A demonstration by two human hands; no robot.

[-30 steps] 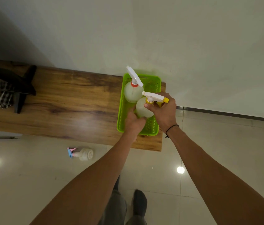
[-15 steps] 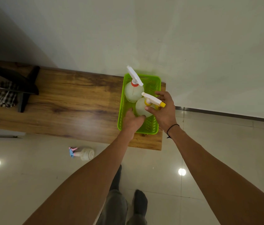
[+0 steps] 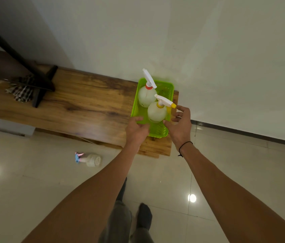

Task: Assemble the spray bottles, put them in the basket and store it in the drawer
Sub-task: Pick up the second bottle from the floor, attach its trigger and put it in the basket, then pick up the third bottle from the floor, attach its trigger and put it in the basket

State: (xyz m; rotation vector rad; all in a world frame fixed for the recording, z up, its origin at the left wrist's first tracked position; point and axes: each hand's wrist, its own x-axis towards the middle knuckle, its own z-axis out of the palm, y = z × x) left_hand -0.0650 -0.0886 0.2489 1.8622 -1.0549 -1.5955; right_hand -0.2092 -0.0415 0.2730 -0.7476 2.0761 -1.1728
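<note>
My left hand [image 3: 137,128] and right hand [image 3: 180,122] hovered wide, holding nothing, beside the yellow-nozzle bottle [image 3: 155,112] in the green basket [image 3: 159,131] at the counter's [image 3: 85,106] right end.

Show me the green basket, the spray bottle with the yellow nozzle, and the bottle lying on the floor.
green basket [image 3: 159,131]: head view, near mesh end.
yellow-nozzle spray bottle [image 3: 154,112]: head view, round body.
floor spray bottle [image 3: 92,160]: head view, ribbed body.
</note>
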